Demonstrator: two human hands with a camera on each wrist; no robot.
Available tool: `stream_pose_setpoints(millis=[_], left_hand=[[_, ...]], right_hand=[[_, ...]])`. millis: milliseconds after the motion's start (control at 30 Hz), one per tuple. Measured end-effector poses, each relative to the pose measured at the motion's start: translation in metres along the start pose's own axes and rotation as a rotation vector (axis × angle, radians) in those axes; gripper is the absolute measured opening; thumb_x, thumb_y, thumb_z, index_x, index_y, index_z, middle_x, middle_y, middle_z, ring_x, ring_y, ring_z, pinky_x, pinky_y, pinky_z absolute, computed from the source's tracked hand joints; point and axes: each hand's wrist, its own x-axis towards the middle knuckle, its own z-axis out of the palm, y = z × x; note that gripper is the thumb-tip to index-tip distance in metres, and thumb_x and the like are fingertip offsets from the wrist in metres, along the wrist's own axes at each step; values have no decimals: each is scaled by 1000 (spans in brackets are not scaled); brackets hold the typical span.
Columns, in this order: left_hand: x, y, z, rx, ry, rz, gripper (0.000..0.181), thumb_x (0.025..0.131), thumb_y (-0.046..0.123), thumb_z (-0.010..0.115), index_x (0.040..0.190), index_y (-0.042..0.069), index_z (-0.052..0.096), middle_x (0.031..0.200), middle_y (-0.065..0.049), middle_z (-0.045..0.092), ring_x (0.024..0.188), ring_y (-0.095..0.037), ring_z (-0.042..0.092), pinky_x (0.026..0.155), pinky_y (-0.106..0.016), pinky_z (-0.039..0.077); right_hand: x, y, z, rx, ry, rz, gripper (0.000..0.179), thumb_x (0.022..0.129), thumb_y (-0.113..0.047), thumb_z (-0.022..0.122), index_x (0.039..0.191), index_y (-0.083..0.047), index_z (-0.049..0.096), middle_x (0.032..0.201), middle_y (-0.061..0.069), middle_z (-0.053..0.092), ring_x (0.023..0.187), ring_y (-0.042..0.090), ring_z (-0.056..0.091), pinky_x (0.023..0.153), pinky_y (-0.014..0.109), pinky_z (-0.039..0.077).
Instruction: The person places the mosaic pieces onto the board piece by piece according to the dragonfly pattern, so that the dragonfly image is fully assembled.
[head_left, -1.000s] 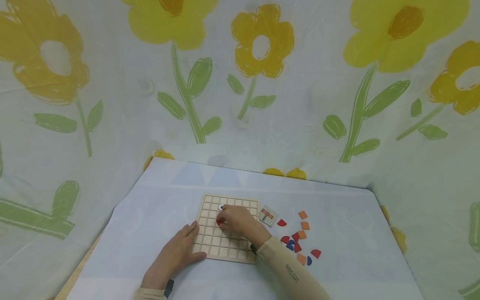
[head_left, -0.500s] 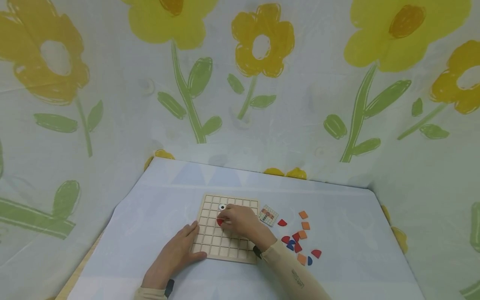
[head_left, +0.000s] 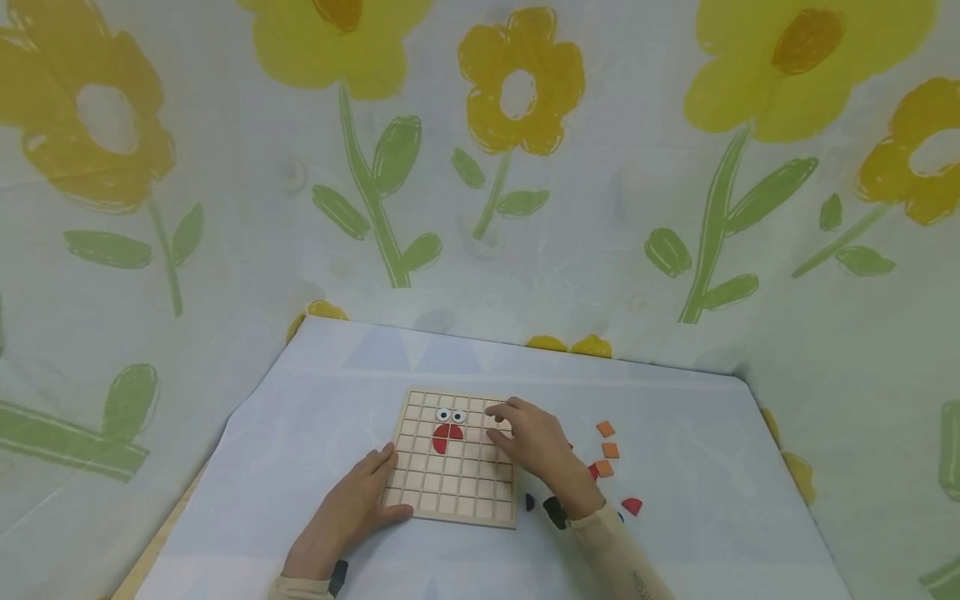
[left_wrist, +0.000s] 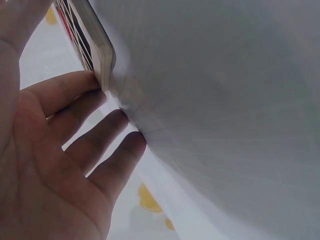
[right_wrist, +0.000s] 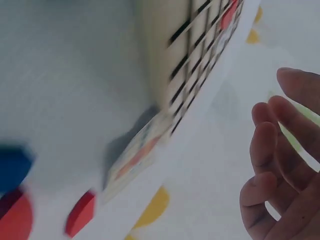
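A wooden grid board [head_left: 420, 487] lies on the table. On its upper part are two round eye pieces [head_left: 444, 414], with several red quarter-circle pieces [head_left: 441, 442] just below them. My left hand [head_left: 352, 504] rests along the board's left edge; in the left wrist view its fingertips [left_wrist: 90, 80] touch the board's rim. Above the board's right side my right hand [head_left: 536, 437] hangs in the air, thumb and fingers apart, holding nothing. The small pattern card [right_wrist: 137, 157] shows in the right wrist view beside the board, while in the head view that hand covers it.
Right of the board lie loose orange squares [head_left: 611, 451], a red quarter-circle [head_left: 632, 506] and a dark blue piece [head_left: 530, 502]. The right arm partly hides other pieces. A flowered curtain [head_left: 585, 250] stands behind the table [head_left: 712, 467].
My right hand has let go of a red piece on the board and moved right, uncovering the second eye and the red pieces. The left hand has stayed put.
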Motion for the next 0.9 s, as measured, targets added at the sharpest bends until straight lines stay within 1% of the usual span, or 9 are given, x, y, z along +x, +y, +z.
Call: stream_pose_setpoints(millis=[67, 233, 300, 333, 400, 500, 600, 767, 900], left_hand=[[-1, -1, 1, 1, -1, -4, 98, 78, 52, 82, 152, 1, 44, 162, -12, 35, 147, -38, 33, 120, -51, 33], [-1, -2, 2, -7, -3, -7, 98, 78, 53, 82, 152, 0, 44, 162, -12, 35, 147, -38, 33, 120, -50, 32], [0, -2, 2, -11, -5, -8, 98, 79, 52, 82, 152, 0, 43, 162, -12, 34, 148, -38, 32, 121, -50, 32], [0, -2, 2, -12, -5, -11, 99, 79, 53, 82, 153, 1, 43, 163, -12, 34, 148, -38, 32, 121, -50, 32], [1, -2, 2, -13, -7, -17, 99, 79, 53, 82, 153, 1, 42, 163, -11, 34, 148, -37, 31, 121, -50, 31], [1, -1, 3, -12, -10, -24, 100, 78, 53, 82, 153, 2, 42, 163, -11, 33, 148, -37, 31, 121, -50, 31], [1, -1, 3, -12, -10, -29, 100, 78, 53, 83, 153, 2, 42, 163, -10, 33, 148, -37, 31, 121, -51, 32], [1, 0, 2, -11, -8, -24, 100, 78, 53, 83, 153, 2, 43, 163, -11, 34, 148, -37, 31, 120, -51, 32], [2, -1, 1, -11, -7, -21, 99, 78, 53, 83, 153, 2, 43, 163, -11, 34, 148, -37, 31, 120, -51, 32]], right_hand=[[-5, 12, -1, -7, 18, 38, 31, 90, -32, 79, 119, -23, 73, 99, -8, 67, 80, 6, 62, 65, 22, 54], [-18, 42, -6, 0, 66, 93, 27, 91, -31, 78, 115, -20, 76, 98, -5, 68, 68, 5, 55, 52, 20, 46], [-22, 52, -8, 2, 68, 122, 29, 91, -34, 78, 115, -19, 77, 99, -3, 69, 65, 6, 53, 50, 20, 44], [-25, 56, -9, 0, 62, 144, 30, 91, -35, 78, 116, -18, 76, 99, -3, 69, 66, 6, 53, 51, 21, 45], [-30, 64, -12, -9, 34, 192, 34, 89, -37, 79, 117, -18, 76, 102, -2, 69, 70, 7, 55, 56, 23, 50], [-36, 74, -14, -36, -27, 282, 37, 88, -36, 80, 120, -18, 74, 106, -2, 68, 79, 11, 60, 67, 29, 58], [-41, 83, -16, -53, -86, 350, 36, 88, -33, 81, 120, -17, 73, 107, 0, 68, 84, 15, 62, 75, 35, 61], [-47, 93, -18, -47, -180, 387, 34, 87, -29, 81, 116, -14, 75, 101, 1, 68, 84, 17, 61, 79, 39, 60], [-48, 94, -19, -28, -243, 406, 33, 88, -30, 80, 116, -13, 75, 97, 0, 67, 82, 17, 58, 79, 40, 59]])
